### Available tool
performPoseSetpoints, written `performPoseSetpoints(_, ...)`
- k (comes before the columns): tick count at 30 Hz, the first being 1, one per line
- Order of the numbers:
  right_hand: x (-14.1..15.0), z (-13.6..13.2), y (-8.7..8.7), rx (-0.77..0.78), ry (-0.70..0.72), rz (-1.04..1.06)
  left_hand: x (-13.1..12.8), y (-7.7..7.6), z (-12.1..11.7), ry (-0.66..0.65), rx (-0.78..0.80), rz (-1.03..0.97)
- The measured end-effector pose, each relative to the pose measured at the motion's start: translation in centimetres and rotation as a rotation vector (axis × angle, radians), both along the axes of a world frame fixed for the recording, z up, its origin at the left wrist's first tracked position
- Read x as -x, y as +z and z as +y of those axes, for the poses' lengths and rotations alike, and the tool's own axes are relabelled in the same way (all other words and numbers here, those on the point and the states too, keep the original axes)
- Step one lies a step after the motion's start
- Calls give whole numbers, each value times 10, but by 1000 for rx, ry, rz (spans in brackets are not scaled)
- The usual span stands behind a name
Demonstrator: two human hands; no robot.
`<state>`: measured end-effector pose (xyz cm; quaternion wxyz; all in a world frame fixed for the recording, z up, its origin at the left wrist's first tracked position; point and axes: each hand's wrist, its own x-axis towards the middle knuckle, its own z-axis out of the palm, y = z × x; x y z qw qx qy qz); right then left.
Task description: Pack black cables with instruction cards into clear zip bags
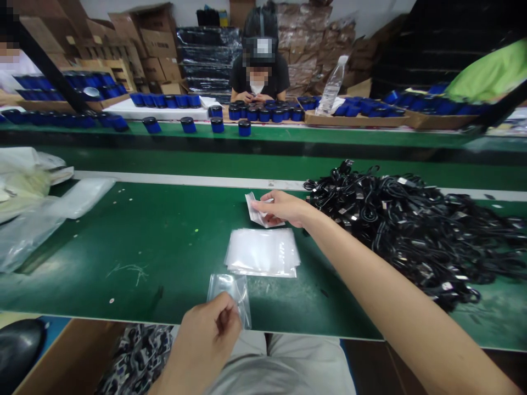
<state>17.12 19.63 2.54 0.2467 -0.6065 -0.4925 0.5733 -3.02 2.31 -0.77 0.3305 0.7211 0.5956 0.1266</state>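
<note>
My left hand [212,334] is closed at the table's near edge, with its fingers pinched on a clear plastic bag [228,286]. Farther out, my right hand [284,207] has its thumb and fingers around a small stack of folded white paper slips [256,211]. Between the two hands lies a pile of flat clear plastic bags [263,252], roughly lined up. To the right of my right forearm spreads a large heap of coiled black USB cables [387,219].
The green worktable [164,236] has loose plastic sheeting [37,219] at its left. Beyond a pale strip, several blue jars with black lids [244,128] stand on the far green surface. A person [260,71] sits opposite. A box of small packed items [138,356] is below my left side.
</note>
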Motion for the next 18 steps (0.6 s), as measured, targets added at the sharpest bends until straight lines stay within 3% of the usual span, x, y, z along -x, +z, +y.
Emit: performPoseSetpoints(18,-2,-4,6,27,4,24,-1,5,-1,16,3,-1)
